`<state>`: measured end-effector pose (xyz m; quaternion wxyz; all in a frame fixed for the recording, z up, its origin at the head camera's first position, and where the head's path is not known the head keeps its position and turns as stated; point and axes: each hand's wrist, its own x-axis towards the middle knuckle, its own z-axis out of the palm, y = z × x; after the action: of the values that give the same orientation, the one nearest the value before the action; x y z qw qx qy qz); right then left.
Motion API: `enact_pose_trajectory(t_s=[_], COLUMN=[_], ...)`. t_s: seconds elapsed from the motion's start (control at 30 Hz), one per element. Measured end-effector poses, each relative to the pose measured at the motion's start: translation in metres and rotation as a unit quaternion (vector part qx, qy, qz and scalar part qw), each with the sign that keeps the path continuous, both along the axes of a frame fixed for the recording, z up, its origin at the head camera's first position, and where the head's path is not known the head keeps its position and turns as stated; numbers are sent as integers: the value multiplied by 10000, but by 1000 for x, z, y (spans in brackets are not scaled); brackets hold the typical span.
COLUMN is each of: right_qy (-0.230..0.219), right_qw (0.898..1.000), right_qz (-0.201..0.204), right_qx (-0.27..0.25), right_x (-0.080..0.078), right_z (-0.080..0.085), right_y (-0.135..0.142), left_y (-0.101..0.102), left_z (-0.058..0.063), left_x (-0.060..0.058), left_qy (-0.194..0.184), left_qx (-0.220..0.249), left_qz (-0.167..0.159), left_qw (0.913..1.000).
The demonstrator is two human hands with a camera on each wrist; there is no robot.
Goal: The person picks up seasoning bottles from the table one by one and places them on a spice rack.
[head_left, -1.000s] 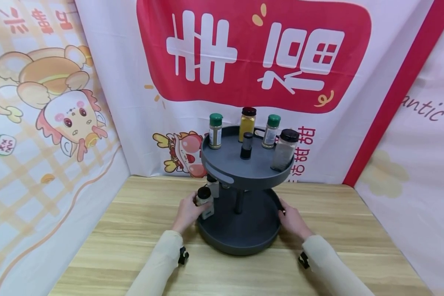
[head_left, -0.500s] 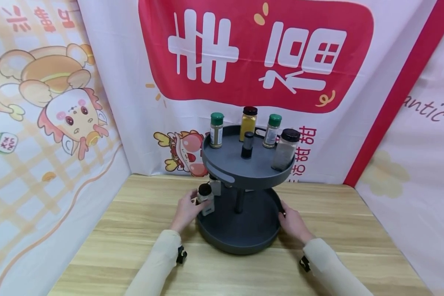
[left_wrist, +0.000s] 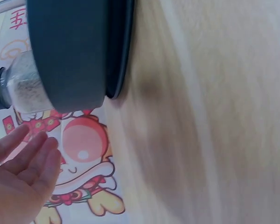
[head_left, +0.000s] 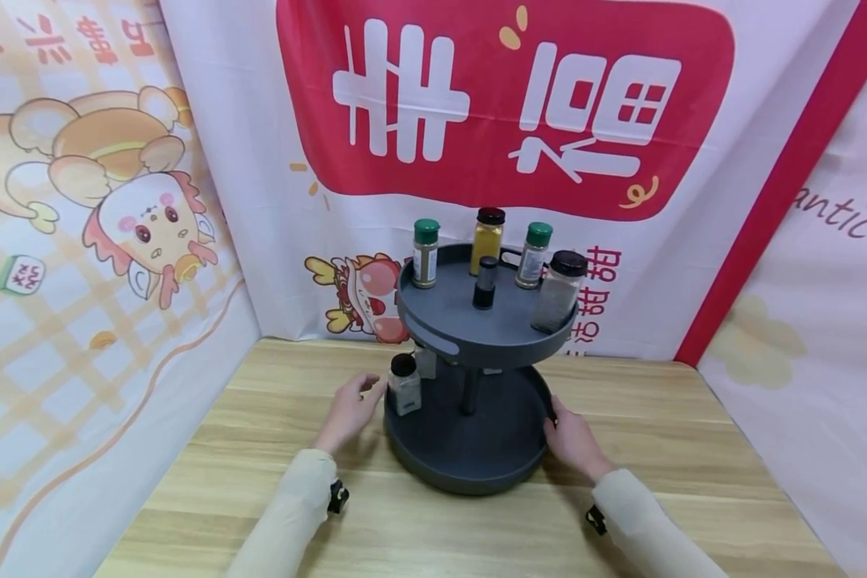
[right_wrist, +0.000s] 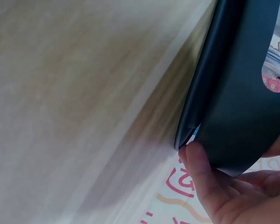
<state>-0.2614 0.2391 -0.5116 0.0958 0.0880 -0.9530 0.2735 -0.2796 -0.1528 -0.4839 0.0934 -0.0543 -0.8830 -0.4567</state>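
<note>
A dark grey two-tier spice rack (head_left: 470, 474) stands upright on the wooden table. On its lower tier, at the left edge, stands a square spice jar (head_left: 405, 393) with a black lid and pale contents. My left hand (head_left: 351, 413) is just left of that jar, fingers relaxed and apart from it; the left wrist view shows the same bare fingers (left_wrist: 44, 154) below the jar (left_wrist: 28, 86). At the opposite side, my right hand (head_left: 572, 437) grips the lower tier's rim. Its thumb (right_wrist: 198, 161) lies against the outer wall in the right wrist view.
On the upper tier stand several spice bottles: a green-capped one (head_left: 425, 255), a yellow one (head_left: 487, 242), another green-capped bottle (head_left: 533, 257), a small black-based shaker (head_left: 485, 285) and a large black-lidded jar (head_left: 558, 295). Another jar (head_left: 425, 363) stands farther back below. Printed cloth (head_left: 260, 241) hangs around the table.
My left hand has let go of the black-lidded jar and drawn back to the left; the jar now stands on the lower tier. My right hand stays on the rim.
</note>
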Motion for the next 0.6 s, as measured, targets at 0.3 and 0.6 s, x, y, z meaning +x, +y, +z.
enact_pose_trajectory(t_s=[0.3, 0.6], right_qy=[-87, -485], right_qw=[9999, 9985], right_qz=[36, -52], right_qx=[68, -236], right_x=[4, 0], right_z=[3, 5], right_y=[-4, -2], left_y=[-12, -23], left_z=[11, 16], left_x=[8, 11], left_qy=[-247, -675], left_qx=[-834, -1351], left_qz=[-315, -361], left_qw=[9957, 9879])
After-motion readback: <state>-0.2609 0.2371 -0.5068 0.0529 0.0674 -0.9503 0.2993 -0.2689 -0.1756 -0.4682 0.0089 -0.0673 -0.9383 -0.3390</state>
